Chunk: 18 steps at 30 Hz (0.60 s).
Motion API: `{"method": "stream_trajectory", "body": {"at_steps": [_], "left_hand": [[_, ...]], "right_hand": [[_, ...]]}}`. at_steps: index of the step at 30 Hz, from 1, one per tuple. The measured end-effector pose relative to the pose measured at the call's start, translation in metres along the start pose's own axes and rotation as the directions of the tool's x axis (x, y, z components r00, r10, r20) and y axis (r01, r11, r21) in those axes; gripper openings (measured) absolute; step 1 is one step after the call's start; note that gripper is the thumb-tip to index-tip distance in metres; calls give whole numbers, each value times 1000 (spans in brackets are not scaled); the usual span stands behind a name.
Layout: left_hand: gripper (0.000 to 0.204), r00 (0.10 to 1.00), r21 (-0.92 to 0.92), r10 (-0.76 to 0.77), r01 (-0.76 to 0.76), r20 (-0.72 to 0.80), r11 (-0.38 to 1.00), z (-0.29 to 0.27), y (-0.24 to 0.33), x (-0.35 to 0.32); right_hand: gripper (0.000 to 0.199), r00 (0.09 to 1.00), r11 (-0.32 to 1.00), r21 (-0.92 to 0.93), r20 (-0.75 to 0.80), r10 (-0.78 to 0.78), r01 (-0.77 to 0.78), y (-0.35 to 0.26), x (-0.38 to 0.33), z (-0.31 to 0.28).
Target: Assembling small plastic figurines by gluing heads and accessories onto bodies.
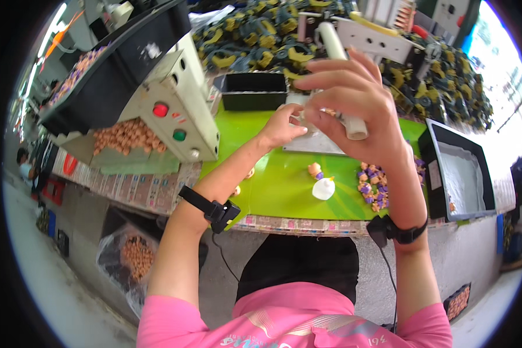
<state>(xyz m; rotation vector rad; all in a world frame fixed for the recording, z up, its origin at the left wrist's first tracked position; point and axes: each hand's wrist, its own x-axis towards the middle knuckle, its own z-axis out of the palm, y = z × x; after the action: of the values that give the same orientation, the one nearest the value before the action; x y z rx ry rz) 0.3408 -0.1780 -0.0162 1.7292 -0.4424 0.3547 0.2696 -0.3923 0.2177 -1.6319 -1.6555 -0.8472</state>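
Observation:
My left hand (283, 125) reaches over the green work surface, thumb and fingers curled together at a metal fixture plate (307, 145). A small pale thing seems to lie at its fingertips, too hidden to name. Raised higher, my right hand (359, 104) has its fingers spread and apart, in front of a white tube-shaped lever (332, 42) of a hand press (359, 37). Whether the palm touches the lever I cannot tell. Nearer me lie a small figure (315, 170) and a white rounded piece with a yellow tip (323, 188). Several purple-and-peach figures (372, 187) are heaped beside my right forearm.
On the left stands a machine with red and green buttons (171, 119), peach-coloured parts (127, 137) beneath its black hopper (122, 64). A black bin (254, 101) is behind my left hand; a black tray (461, 174) sits right. Dark-and-yellow parts (249, 40) pile up behind.

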Motion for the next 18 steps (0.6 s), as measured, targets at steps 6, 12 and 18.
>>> {"method": "stream_trajectory", "body": {"at_steps": [6, 12, 18], "left_hand": [[59, 969, 586, -248, 197, 6, 786, -41, 120, -102], [62, 972, 833, -86, 233, -220, 502, -28, 127, -191], [44, 986, 794, -111, 164, -122, 586, -28, 100, -168]], "right_hand": [[59, 907, 920, -58, -204, 370, -388, -32, -81, 16], [46, 664, 664, 24, -14, 748, -747, -75, -194, 48], [54, 473, 470, 120, -3, 881, -875, -84, -199, 82]]}}
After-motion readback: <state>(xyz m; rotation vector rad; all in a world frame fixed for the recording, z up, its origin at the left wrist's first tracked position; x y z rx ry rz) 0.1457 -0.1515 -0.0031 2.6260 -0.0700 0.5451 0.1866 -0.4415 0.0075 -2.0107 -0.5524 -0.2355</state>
